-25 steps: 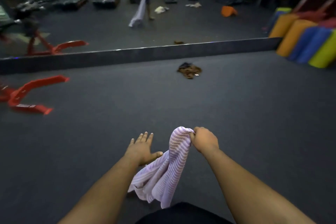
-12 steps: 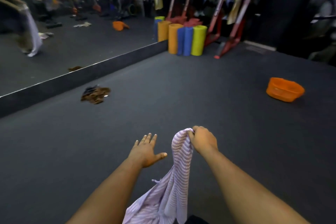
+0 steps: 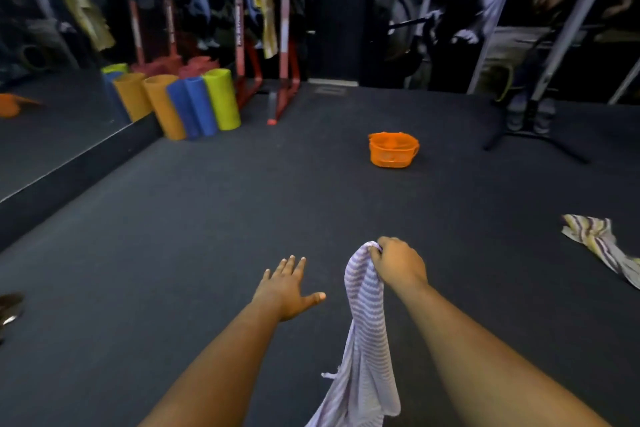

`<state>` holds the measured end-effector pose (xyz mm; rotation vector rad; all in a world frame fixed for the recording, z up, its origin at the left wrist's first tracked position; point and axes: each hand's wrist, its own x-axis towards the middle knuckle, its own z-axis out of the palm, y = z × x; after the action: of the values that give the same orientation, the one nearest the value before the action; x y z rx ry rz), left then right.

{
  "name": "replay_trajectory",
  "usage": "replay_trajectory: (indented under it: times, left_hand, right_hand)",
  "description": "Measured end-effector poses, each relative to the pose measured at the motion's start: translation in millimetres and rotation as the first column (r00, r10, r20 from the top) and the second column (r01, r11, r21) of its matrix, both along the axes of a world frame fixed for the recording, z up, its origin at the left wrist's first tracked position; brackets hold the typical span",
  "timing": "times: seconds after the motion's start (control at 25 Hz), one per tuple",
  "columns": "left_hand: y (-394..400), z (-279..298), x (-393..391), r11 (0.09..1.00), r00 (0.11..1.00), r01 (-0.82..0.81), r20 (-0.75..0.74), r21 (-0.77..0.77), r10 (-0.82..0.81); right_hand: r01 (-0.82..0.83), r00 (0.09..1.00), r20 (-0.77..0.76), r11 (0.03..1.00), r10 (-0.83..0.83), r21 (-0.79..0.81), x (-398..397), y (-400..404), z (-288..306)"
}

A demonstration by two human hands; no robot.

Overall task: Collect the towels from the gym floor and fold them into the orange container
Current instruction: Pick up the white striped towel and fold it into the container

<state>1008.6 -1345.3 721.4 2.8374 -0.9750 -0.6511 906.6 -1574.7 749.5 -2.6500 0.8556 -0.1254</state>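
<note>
My right hand [image 3: 398, 262] grips the top of a lilac-and-white striped towel [image 3: 365, 340], which hangs down past the lower edge of the view. To its left my left hand [image 3: 289, 286] is held out flat, fingers spread, holding nothing. The orange container [image 3: 393, 150] stands on the dark gym floor straight ahead, some way beyond both hands. A second towel [image 3: 601, 246], striped yellow, purple and white, lies crumpled on the floor at the right edge.
Upright foam rollers [image 3: 194, 102] in orange, blue and yellow stand by the mirror wall [image 3: 52, 135] at the left. Red rack legs [image 3: 277, 87] rise behind them, with a yellow towel [image 3: 266, 14] hung on the rack. A black stand [image 3: 533, 135] sits far right.
The view has swung to the right: the brown cloth by the mirror has left the frame, the orange container now lies straight ahead, and the striped towel at the right has come into sight. Both hands keep their pose.
</note>
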Motion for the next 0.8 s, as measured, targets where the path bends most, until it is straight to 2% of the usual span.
replay_trajectory:
  times: [0.28,0.6,0.8]
  left_hand:
    - [-161,-4,121,0.982,0.983,0.183,-0.010,0.045,-0.183]
    - [-346,-7,234,0.981,0.984,0.179,0.012,0.071,-0.180]
    - [-439,2,312,0.991,0.991,0.135,0.010,0.014,-0.135]
  right_hand:
    - [0.183,0.983,-0.014,0.983,-0.183,0.011,73,-147,0]
    - [0.127,0.992,-0.030,0.991,-0.126,0.052,203,-329,-11]
    - [0.113,0.991,0.072,0.992,-0.116,0.055,296,-429,10]
